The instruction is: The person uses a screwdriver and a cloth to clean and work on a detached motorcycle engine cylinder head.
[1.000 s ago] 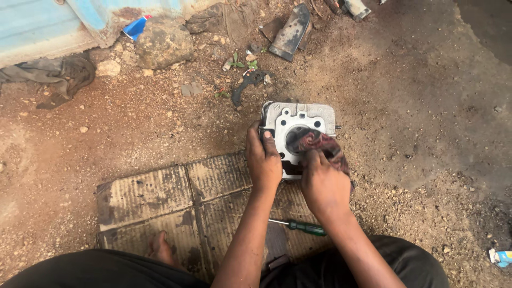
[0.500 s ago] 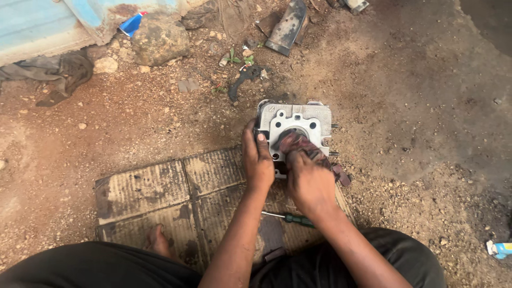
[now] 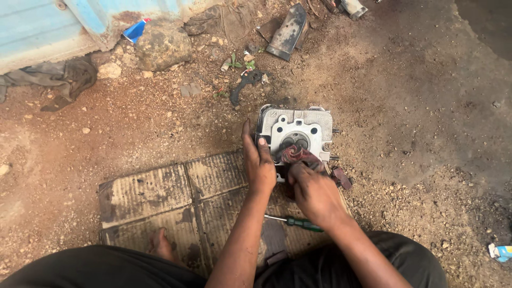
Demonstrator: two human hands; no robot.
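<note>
Blue packet (image 3: 134,30): crumpled, blue with a red and white edge, lying on the dirt by the blue wall, far up and to the left of the hands.
Small carton (image 3: 500,252): pale with light blue, partly cut off at the picture's edge, on the ground well off to the right of the hands.
Signs and screens: none.

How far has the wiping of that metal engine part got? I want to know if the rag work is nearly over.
Done: the engine part's pale top face looks fairly clean around the bolt holes. In hand: the left hand steadies its near edge while the right hand presses a reddish rag at the round central bore. Left: the bore looks dark, and the green-handled screwdriver lies unused on the cardboard.
</note>
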